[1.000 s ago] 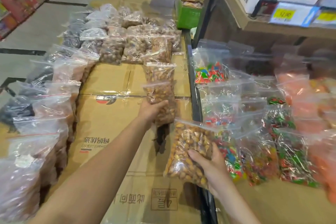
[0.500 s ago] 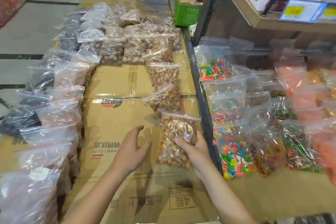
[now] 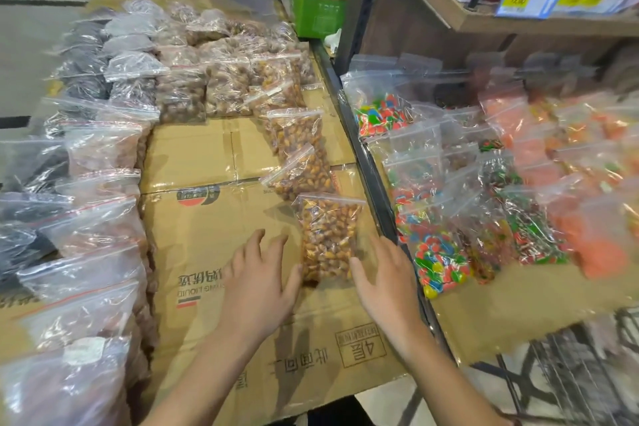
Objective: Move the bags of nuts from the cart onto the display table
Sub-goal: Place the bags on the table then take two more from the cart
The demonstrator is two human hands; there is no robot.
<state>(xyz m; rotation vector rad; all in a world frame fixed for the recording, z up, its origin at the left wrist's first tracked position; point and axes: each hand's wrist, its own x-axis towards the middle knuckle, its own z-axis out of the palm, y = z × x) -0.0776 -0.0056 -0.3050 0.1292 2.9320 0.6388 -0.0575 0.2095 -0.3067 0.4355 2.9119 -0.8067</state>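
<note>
While both hands are hovering over the worktop (image 3: 207, 245), nothing is sitting in either grip: left hand (image 3: 259, 287) is spreading its fingers flat, thumb just touching the lower left edge of the nearest bag of nuts (image 3: 326, 239); right hand (image 3: 387, 284) is lying open too, thumb at the bag's lower right corner. That bag is lying flat on the worktop, near its right edge, closest in a line of like zip bags (image 3: 301, 149) running away from the camera. Worktop is showing flattened cardboard cartons, taped, with upside-down printed Chinese text and a boxed "4"-layer stacking mark (image 3: 359, 344). Zip bags of darker goods (image 3: 79, 214) are lining the left side and far end. Right of a dark metal rail (image 3: 373, 190), bags of coloured candy (image 3: 435, 259) are lying on brown paper. Wooden shelf (image 3: 484, 21) above is carrying yellow price tags (image 3: 517, 0), one reading roughly "12.00". Tiled floor (image 3: 31, 38) is showing at far left, a green crate (image 3: 314, 10) of snacks behind.
</note>
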